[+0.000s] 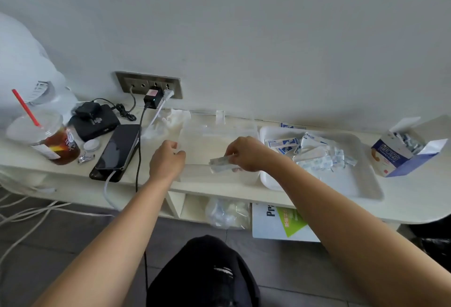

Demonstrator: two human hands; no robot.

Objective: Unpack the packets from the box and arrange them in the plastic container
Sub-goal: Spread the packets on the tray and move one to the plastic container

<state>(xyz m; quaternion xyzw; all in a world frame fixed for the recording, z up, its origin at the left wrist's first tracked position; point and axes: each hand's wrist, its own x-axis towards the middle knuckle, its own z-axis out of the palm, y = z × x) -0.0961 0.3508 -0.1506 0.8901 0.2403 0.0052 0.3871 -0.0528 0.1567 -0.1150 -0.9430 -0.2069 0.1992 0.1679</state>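
A clear plastic container (246,126) stands on the desk in the middle. My left hand (166,160) grips its left wall near the front corner. My right hand (246,154) pinches a small stack of white packets (219,163) and holds it inside the container, low over its floor. More blue-and-white packets (317,154) lie heaped in a white tray (361,184) to the right. At the far right the blue-and-white box (400,155) stands open with several packets still showing inside.
Left of the container lie a black phone (119,148) on a cable, a black router (96,122) and an iced tea cup (48,140) with a red straw. A wall socket (148,84) with plugs sits behind. Crumpled plastic wrap (166,123) lies by the container's back left corner.
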